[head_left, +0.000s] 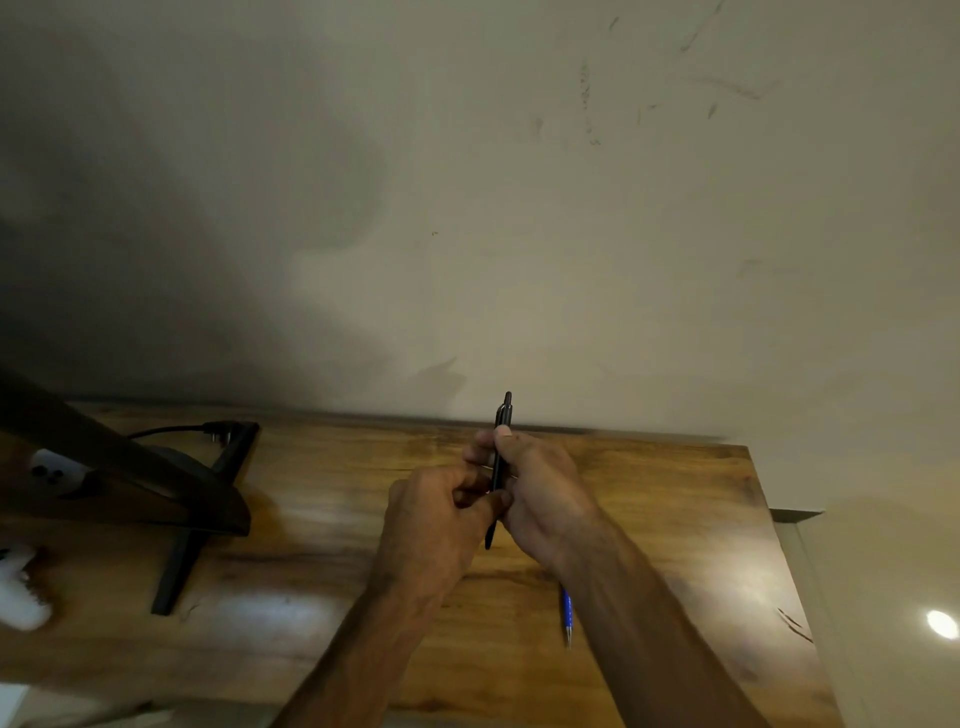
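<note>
I hold a black click pen (500, 457) upright above the wooden table (322, 519), its push button at the top and its tip pointing down. My right hand (540, 493) grips the upper barrel, thumb near the clip. My left hand (441, 525) pinches the lower barrel with thumb and curled fingers. A blue pen (567, 616) lies on the table below my right forearm, partly hidden by it.
A dark monitor with a black stand (182, 551) and a plugged cable (171, 430) fills the left of the table. A white object (21, 592) lies at the far left edge. A plain wall rises behind; the table's right edge (779, 545) drops to the floor.
</note>
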